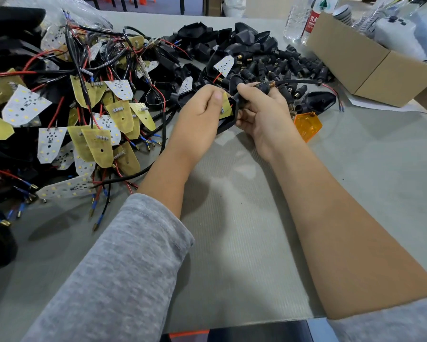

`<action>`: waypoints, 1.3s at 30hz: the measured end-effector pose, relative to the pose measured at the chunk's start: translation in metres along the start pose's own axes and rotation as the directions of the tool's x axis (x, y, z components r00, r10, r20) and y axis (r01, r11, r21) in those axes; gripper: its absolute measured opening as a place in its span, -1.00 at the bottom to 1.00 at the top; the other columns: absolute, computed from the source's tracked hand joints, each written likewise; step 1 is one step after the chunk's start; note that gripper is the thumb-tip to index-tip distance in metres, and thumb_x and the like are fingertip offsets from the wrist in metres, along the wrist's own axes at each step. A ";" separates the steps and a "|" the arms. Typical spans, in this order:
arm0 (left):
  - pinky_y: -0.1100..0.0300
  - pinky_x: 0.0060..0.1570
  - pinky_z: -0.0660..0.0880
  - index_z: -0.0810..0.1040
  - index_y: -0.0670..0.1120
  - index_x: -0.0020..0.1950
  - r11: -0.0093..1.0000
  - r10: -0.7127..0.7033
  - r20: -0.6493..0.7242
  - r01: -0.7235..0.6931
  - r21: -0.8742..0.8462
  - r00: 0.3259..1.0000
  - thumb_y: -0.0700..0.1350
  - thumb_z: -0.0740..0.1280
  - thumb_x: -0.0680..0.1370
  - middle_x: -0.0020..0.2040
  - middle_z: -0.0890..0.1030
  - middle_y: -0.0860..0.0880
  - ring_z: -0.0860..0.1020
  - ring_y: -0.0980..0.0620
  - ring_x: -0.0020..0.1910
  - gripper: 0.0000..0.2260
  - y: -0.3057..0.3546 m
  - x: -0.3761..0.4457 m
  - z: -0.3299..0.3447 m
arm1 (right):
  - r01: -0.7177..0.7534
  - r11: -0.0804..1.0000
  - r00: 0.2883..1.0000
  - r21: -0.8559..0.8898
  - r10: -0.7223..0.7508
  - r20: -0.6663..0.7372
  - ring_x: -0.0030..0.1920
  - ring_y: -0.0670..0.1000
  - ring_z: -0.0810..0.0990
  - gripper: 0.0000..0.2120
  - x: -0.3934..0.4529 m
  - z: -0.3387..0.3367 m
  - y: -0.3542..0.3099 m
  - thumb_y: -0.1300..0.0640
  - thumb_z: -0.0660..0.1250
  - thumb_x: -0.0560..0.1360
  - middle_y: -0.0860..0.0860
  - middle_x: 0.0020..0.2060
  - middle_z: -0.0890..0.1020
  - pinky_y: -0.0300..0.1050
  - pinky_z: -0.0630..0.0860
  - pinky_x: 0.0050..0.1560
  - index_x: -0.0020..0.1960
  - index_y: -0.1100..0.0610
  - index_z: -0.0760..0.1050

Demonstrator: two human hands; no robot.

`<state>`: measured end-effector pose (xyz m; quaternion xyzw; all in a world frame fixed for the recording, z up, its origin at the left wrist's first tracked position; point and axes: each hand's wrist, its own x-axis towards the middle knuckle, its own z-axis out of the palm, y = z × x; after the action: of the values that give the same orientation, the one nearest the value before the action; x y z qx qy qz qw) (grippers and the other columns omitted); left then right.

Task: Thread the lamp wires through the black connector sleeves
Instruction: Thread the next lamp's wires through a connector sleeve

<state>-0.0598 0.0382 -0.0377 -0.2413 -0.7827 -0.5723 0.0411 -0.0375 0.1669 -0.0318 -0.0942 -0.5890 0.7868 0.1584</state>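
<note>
My left hand (202, 107) pinches a yellow circuit board (225, 107) that sits inside a black lamp housing (228, 120). My right hand (259, 109) grips the housing's stem, where a black ribbed connector sleeve (263, 85) with a brass threaded tip sits above my fingers. A black sheathed wire (299, 81) comes out of the sleeve and runs right, ending in red and blue leads (337, 98). Loose black connector sleeves (291, 65) lie in a heap behind my hands.
A tangled pile of LED boards with red and black wires (89, 107) fills the left of the table. Black lamp housings (232, 38) are heaped at the back. An orange lens (307, 125) lies beside my right hand. A cardboard box (370, 67) and water bottles (299, 18) stand at right.
</note>
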 end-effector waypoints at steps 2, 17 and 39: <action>0.47 -0.15 0.35 0.55 -0.13 0.13 1.000 -0.017 -0.022 0.017 -0.020 1.000 -0.11 0.09 0.69 -0.14 0.49 0.09 0.41 0.28 -0.19 -0.75 0.001 0.000 -0.001 | -0.001 1.000 1.000 -0.012 0.001 0.008 -0.41 -0.06 0.51 -0.84 0.000 0.000 0.001 0.20 0.39 0.51 0.03 -0.28 0.59 -0.17 0.51 -0.34 0.01 0.13 0.42; 0.32 -0.23 0.53 0.59 -0.02 -0.04 0.997 0.052 -0.143 -0.059 -0.041 0.988 -0.31 0.32 0.52 -0.15 0.61 0.06 0.54 0.20 -0.25 -0.81 -0.001 0.001 -0.008 | -0.015 0.994 0.999 0.106 0.020 -0.042 -0.46 -0.08 0.47 -0.77 -0.003 0.005 -0.002 0.22 0.40 0.52 0.04 -0.31 0.57 -0.19 0.48 -0.38 0.04 0.11 0.36; 0.06 0.01 0.61 0.66 -0.09 0.02 0.999 -0.021 -0.053 0.019 -0.038 0.998 -0.23 0.34 0.53 -0.07 0.62 0.17 0.60 0.15 -0.07 -0.86 -0.002 0.000 -0.005 | -0.041 0.992 0.998 0.119 0.047 -0.047 0.07 0.20 0.64 -0.17 0.003 0.003 0.002 0.48 0.44 0.38 0.29 0.17 0.54 0.01 0.61 0.09 0.53 0.23 0.12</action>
<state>-0.0618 0.0335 -0.0376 -0.2187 -0.7730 -0.5933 0.0516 -0.0416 0.1644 -0.0323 -0.1175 -0.5350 0.8210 0.1609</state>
